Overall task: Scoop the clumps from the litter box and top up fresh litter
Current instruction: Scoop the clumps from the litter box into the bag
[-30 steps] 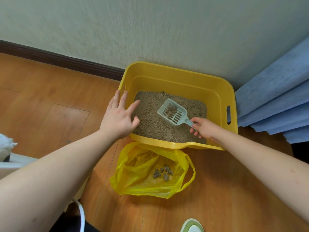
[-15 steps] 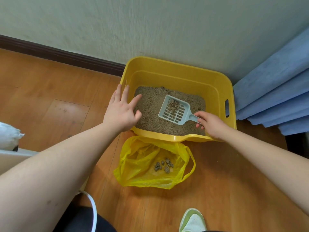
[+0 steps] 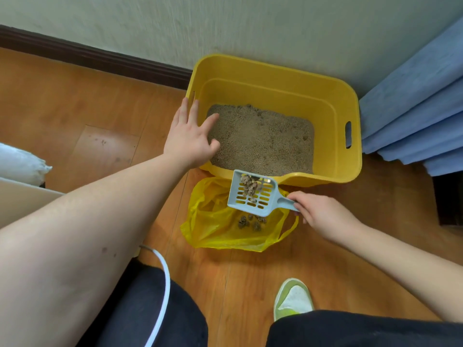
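Several clumps [image 3: 251, 222] already lie in the bag [image 3: 215, 229] below the right hand [image 3: 323, 216], whose fingers pinch the loaded scoop [image 3: 250, 194]; the left hand [image 3: 191, 139], fingers spread, steadies the box [image 3: 275, 71]; fresh litter not yet added.

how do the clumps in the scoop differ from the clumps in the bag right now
The clumps in the scoop sit piled together on the slotted blue scoop, held up over the yellow bag by the right hand. The clumps in the bag lie spread apart on the plastic, low on the floor. The scoop's clumps look paler; the bag's look darker. Both are small brownish lumps of litter.
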